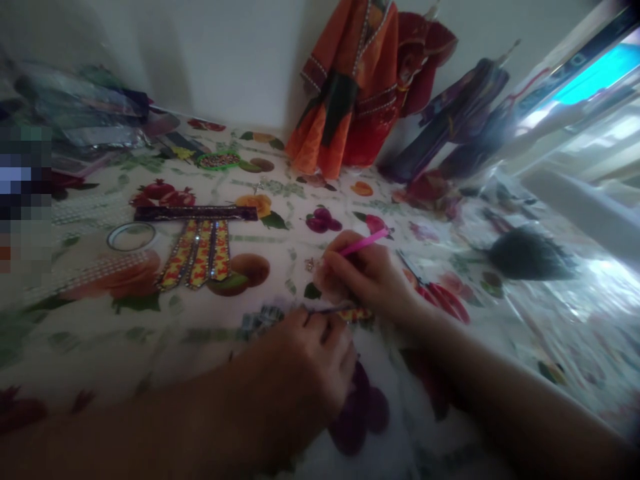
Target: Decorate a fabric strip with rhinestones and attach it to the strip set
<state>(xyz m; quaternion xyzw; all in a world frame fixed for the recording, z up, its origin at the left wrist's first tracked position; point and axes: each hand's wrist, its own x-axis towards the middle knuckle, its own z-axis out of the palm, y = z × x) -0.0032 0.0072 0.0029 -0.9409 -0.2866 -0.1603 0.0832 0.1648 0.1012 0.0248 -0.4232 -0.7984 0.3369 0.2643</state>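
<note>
My right hand [367, 273] is closed around a slim pink pen-like stick [367, 240]; its working tip is hidden behind the fingers. Just below it, my left hand [320, 353] is bent over a small patterned fabric strip [356, 313], yellow and red with a dark edge, gripping it against the tabletop. A few tiny shiny bits [310, 265] lie left of my right fingers. Farther left rest several finished-looking yellow and red strips [197, 257] edged with glittering stones, under a dark purple band [195, 213].
Red-handled scissors [445, 300] lie beside my right wrist. A tape roll [131, 237], pearl-like bead strips [90, 273] and a green-rimmed dish [219, 161] of small beads are on the flowered tablecloth [280, 230]. Small orange garments [345, 100] stand behind; a dark tuft [530, 253] lies right.
</note>
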